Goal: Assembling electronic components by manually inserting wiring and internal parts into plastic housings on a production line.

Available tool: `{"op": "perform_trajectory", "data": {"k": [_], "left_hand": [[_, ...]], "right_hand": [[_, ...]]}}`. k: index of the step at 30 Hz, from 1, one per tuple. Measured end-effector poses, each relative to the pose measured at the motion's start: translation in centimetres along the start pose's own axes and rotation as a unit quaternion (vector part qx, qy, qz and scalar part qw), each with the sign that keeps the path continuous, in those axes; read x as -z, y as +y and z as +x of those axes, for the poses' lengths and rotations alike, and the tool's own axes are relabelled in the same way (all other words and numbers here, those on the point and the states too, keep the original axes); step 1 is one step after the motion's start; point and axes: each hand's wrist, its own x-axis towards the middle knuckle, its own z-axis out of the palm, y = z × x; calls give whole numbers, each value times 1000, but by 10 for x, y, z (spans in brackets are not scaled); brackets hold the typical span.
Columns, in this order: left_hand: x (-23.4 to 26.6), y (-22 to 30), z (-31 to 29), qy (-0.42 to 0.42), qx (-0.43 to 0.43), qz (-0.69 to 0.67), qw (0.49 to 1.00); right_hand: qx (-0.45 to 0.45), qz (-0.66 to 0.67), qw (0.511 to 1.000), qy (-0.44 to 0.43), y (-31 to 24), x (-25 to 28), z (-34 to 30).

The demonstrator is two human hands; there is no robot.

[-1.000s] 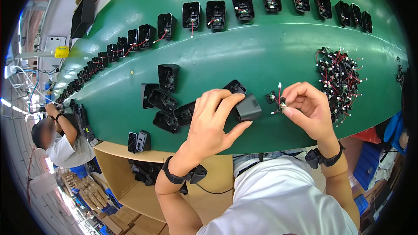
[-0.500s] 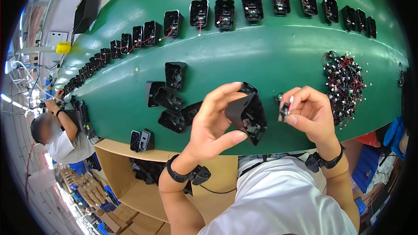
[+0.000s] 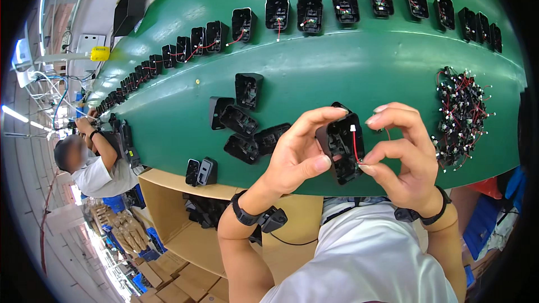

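Note:
My left hand (image 3: 295, 160) grips a black plastic housing (image 3: 338, 154) by its sides, its open hollow side facing up toward me. At the housing's right edge, my right hand (image 3: 409, 163) pinches a small wired part, mostly hidden by the fingertips. From that pinch a red wire (image 3: 355, 143) with a white plug at its end runs up across the housing's opening. Left of my left hand, several similar black housings (image 3: 238, 121) lie loosely grouped on the green table. To the right of my right hand is a heap of small wired parts (image 3: 463, 118).
A long row of black housings (image 3: 277, 14), many with red wires, curves along the far side of the green table (image 3: 359, 67). An open cardboard box (image 3: 168, 235) stands below the near edge. Another person (image 3: 92, 160) works at the far left.
My left hand has turned the housing so its opening faces me. My right hand has brought the small wired part left to the housing's edge. The view has shifted slightly.

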Motion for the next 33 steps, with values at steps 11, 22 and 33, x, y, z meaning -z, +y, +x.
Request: {"op": "perform_trajectory", "data": {"k": [11, 22, 33], "left_hand": [[1, -4, 3, -9, 4, 4, 1000], [-1, -6, 4, -3, 8, 4, 1000], [-2, -16, -2, 68, -129, 214, 966]], "right_hand": [[42, -60, 997, -13, 2, -2, 4], [-12, 11, 999, -51, 5, -8, -4], [-176, 295, 933, -109, 9, -6, -10]]}}
